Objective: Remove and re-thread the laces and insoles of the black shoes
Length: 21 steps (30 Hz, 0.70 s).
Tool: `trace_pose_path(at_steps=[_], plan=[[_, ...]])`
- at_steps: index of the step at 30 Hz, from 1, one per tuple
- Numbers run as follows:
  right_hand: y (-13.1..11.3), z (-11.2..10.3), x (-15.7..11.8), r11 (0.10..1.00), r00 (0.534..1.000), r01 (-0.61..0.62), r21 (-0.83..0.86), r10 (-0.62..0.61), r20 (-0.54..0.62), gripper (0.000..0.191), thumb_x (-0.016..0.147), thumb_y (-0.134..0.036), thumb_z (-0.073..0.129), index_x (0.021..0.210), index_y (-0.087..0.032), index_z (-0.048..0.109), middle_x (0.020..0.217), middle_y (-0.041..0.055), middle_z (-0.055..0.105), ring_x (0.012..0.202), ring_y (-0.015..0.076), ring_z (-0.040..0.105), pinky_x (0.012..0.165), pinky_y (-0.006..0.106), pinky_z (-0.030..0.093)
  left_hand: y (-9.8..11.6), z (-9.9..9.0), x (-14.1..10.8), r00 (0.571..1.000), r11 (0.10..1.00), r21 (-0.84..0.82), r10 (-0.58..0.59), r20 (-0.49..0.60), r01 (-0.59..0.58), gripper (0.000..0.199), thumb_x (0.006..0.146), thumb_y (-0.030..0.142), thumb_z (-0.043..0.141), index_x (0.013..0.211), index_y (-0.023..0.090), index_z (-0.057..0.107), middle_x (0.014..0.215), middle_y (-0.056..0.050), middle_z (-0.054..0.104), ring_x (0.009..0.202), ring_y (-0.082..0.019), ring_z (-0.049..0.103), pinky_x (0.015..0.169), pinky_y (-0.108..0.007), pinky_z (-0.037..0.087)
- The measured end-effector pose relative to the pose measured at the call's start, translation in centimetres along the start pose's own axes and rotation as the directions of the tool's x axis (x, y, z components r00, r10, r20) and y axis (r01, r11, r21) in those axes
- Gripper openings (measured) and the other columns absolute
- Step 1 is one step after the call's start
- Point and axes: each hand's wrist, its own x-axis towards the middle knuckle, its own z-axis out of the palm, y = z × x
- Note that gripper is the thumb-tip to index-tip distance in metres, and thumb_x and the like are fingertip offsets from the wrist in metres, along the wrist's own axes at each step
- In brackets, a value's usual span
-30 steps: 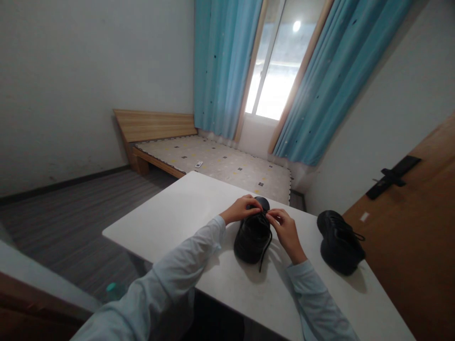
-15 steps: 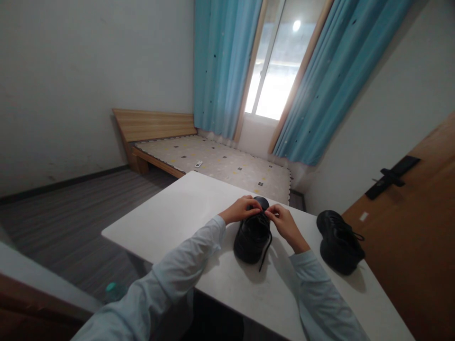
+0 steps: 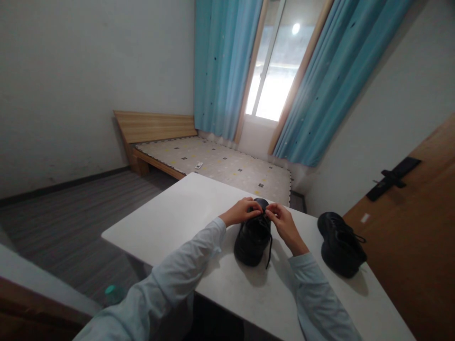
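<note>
Head view: left hand (image 3: 242, 211) and right hand (image 3: 283, 222) pinch the laces (image 3: 270, 248) of the black shoe (image 3: 248, 247) standing on the table (image 3: 174, 215); a loose fingertip hold could let them slip

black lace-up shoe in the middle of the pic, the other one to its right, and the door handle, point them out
Middle lace-up shoe (image 3: 248, 245): head view, back of its heel.
Other lace-up shoe (image 3: 334, 248): head view, its side.
Door handle (image 3: 394, 178): head view, its black lever.
</note>
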Motion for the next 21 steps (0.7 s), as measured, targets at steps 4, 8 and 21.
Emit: trace_pose_path(at_steps=[4, 8, 21], plan=[[-0.5, -0.4, -0.3, 0.983, 0.991, -0.114, 0.145, 0.104, 0.079, 0.039, 0.064, -0.035, 0.071, 0.096, -0.019, 0.057, 0.068, -0.0021, 0.060, 0.066, 0.0147, 0.057, 0.064, 0.028, 0.045, -0.1, 0.1, 0.0, 1.000, 1.000, 0.004, 0.000, -0.006, 0.000, 0.020, 0.084, 0.030, 0.055, 0.090, 0.015, 0.067, 0.082, -0.005, 0.059, 0.084, -0.016, 0.054, 0.081, -0.026, 0.040], [-0.5, -0.7, -0.5, 0.996, 0.997, -0.070, 0.063, 0.068, 0.029, 0.036, 0.061, -0.026, 0.071, 0.093, -0.020, 0.057, 0.069, -0.0027, 0.057, 0.067, 0.0140, 0.055, 0.064, 0.028, 0.046, 0.0, 0.0, 0.0, 1.000, 1.000, 0.000, -0.007, 0.000, 0.007, 0.020, 0.084, 0.031, 0.055, 0.090, 0.016, 0.067, 0.083, -0.004, 0.058, 0.083, -0.015, 0.053, 0.081, -0.027, 0.040], [1.1, -0.5, -0.8, 0.876, 0.964, 0.105, -0.471, -0.206, -0.169, 0.011, 0.072, -0.026, 0.056, 0.074, -0.018, 0.064, 0.078, 0.0049, 0.056, 0.067, 0.0185, 0.054, 0.067, 0.037, 0.048, -0.2, 0.1, -0.1, 1.000, 1.000, 0.002, -0.011, 0.001, 0.011, 0.023, 0.084, 0.034, 0.055, 0.091, 0.015, 0.067, 0.085, -0.005, 0.058, 0.085, -0.016, 0.053, 0.082, -0.027, 0.040]])
